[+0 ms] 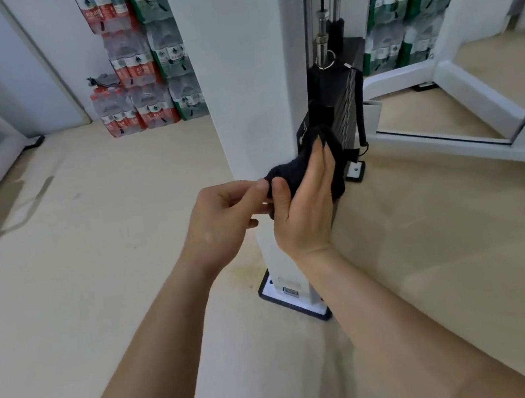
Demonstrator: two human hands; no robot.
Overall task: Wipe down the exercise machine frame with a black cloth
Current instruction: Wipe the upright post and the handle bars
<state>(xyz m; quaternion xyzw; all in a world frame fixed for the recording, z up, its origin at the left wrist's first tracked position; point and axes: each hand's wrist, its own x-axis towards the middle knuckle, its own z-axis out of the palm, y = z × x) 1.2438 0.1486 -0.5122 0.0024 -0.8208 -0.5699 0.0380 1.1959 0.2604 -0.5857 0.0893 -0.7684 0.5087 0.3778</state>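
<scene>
Left hand (223,219) is pinching, right hand (304,209) clasping the cloth (336,165) by the frame (247,97). Seemingly refolding; next is pressing it flat on the frame.

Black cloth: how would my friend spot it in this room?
Find the tall white post in the middle. Partway down its right side, the left hand and right hand hold the black cloth. It is soft and bunched, unlike the hard, blocky black weight stack behind it.

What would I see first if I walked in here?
In the middle, the left hand pinches an edge of the black cloth while the right hand holds it beside the tall white post of the machine. Behind, on the left, packs of water bottles are stacked against the wall.
</scene>
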